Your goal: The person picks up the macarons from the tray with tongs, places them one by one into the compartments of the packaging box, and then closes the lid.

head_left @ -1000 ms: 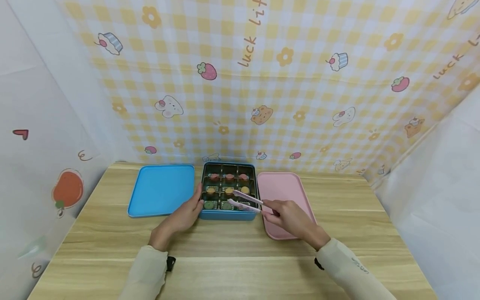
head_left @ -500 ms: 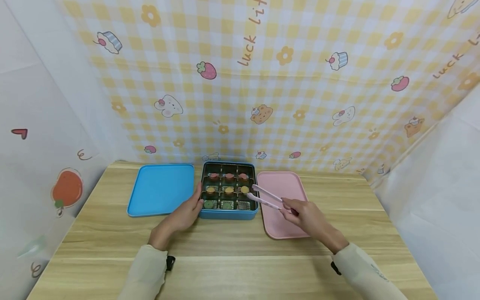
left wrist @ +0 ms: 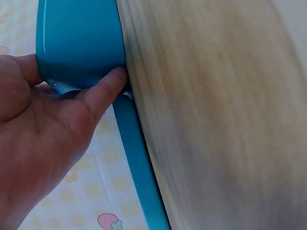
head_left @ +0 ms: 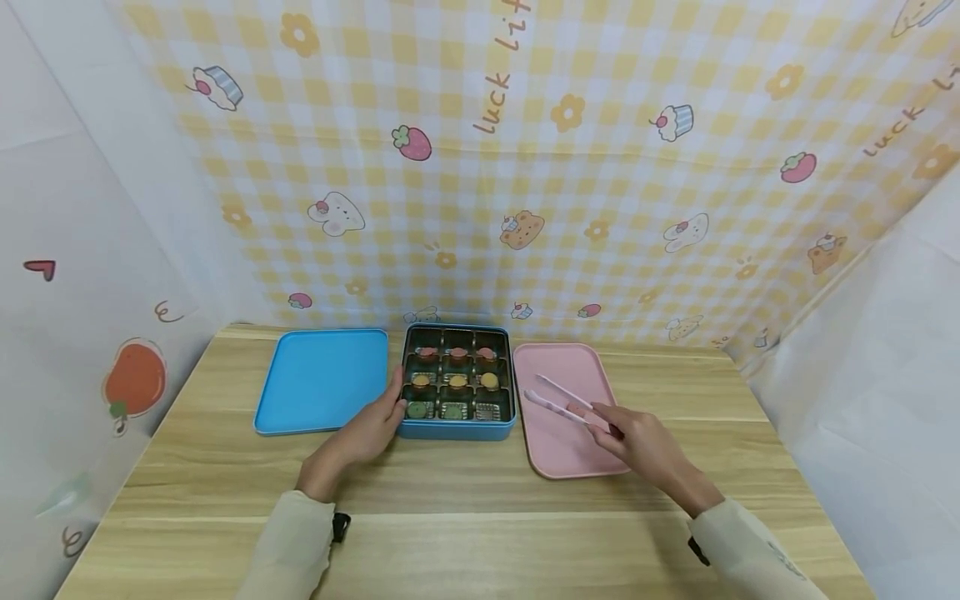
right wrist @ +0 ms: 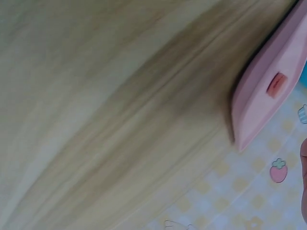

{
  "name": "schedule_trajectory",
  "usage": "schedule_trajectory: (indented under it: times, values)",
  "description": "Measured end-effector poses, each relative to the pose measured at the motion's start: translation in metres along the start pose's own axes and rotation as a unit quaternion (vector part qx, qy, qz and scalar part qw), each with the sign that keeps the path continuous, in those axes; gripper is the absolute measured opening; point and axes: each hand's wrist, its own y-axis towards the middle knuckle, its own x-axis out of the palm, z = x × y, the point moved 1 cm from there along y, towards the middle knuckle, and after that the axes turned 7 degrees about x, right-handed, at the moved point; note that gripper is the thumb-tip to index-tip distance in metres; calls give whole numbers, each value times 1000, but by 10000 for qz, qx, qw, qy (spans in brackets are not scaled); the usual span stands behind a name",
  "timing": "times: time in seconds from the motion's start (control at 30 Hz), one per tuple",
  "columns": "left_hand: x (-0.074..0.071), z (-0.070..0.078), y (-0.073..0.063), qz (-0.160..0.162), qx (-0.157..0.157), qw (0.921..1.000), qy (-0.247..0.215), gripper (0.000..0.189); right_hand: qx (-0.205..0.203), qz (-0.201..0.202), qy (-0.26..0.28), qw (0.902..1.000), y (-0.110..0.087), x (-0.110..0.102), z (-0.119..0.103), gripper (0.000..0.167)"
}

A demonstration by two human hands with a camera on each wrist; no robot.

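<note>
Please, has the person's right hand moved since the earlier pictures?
Yes: in the head view, the right hand moved rightward, away from the square blue compartmented box.

Reads "luck", then cut-off "li…", on checked cloth (head_left: 450,183) beyond right hand (head_left: 647,443), to its left; repeats to its right.

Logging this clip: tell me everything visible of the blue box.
The blue box stands open on the wooden tabletop, between a blue tray-like piece and the pink tray. Its smooth, round-cornered wall looks like painted metal. A dark, shiny, plastic-looking insert divides it three by three: reddish pieces far, yellow pieces in the middle, and two green pieces near; the near right compartment shows none. The left hand touches its left side.
</note>
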Motion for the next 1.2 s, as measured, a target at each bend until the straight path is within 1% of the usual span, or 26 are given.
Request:
schedule_trajectory:
  times: [0.33,0.43,0.57,0.7,0.9,1.1,1.2]
  values:
    - [1,0,1,-16,-67,9999,-74,62,258,-2,-223,9994,-16,-8,15,33]
    - [1,-1,1,-16,-58,10000,-69,62,242,1,-250,9994,-21,-9,20,27]
    - [1,-2,1,-16,-67,10000,-39,63,275,24,-283,9992,-27,-11,25,24]
    - [1,-1,1,-25,-68,9999,-73,63,393,-32,-377,9985,-32,-12,28,29]
    - [1,-1,1,-22,-69,9999,-91,63,498,-75,-477,9976,-37,-14,31,30]
    - [1,-1,1,-10,-107,9999,-97,63,478,-66,-541,9974,-41,-14,34,29]
    - [1,-2,2,-14,-93,9999,-100,63,534,-86,-533,9971,-43,-15,35,30]
